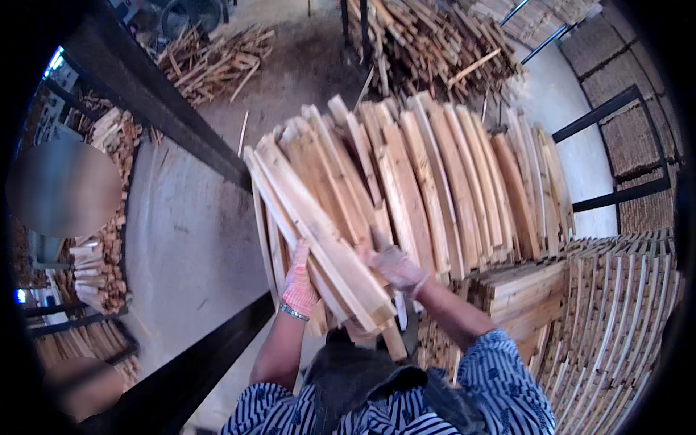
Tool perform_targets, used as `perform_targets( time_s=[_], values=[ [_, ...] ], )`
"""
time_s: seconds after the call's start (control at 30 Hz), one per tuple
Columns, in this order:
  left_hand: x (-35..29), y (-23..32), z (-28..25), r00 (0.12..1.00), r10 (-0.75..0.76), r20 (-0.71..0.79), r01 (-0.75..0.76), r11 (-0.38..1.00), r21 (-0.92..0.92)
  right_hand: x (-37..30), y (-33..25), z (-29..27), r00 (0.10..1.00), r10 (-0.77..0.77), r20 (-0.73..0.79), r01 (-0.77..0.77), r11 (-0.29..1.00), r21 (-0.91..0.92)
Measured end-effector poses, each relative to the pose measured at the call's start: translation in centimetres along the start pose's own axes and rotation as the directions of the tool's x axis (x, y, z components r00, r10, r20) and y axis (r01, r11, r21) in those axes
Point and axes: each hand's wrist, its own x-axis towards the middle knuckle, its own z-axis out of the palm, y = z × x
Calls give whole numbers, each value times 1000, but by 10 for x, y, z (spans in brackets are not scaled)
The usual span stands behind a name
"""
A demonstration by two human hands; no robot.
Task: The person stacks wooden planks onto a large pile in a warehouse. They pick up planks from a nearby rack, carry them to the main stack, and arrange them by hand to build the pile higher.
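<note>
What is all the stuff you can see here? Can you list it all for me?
bundle of wooden slats: one armful, pale tan, held up in the middle, leaning left.
row of slats: many, tan to brown, standing on edge behind the bundle.
stacked slats: a big neat pile, light wood, at lower right.
loose scrap pile: one heap, brown, on the floor at upper left.
far heap of sticks: one, brown, top middle.
black frame rail: dark metal, running along the left.
concrete floor: grey, left of the bundle.
bracelet: one, silver, on the left wrist.
left hand: pink-dotted glove, gripping the bundle.
right hand: gloved, gripping the bundle.
</note>
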Motion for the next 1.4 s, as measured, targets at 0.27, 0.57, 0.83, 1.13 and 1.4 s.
perform_targets(
  time_s=[0.27, 0.57, 0.83, 1.13, 1.4],
  values=[
    [1, -27, -29, 983, -61, -172, 84, 988, 129, -25, 72, 20, 988, -156, 9, 145, 935, 323],
    [-59, -24, 28, 970, 237, 47, -236, 889, 393, -70, 28, 39, 935, -125, -332, 118, 992, -39],
    [-24, -31, 45, 504, 319, 803, -864, 160, 478, -232, 23, -9, 805, -373, -460, 564, 722, 401],
    [-70, -246, 170, 666, -413, 621, -285, 629, 724, -344, 210, -62, 333, -37, -942, 677, 705, 212],
    [-145, -559, 189, 399, -847, 352, -196, 297, 935, -502, 466, -1, -145, 425, -893, 575, 771, 274]
  ],
)
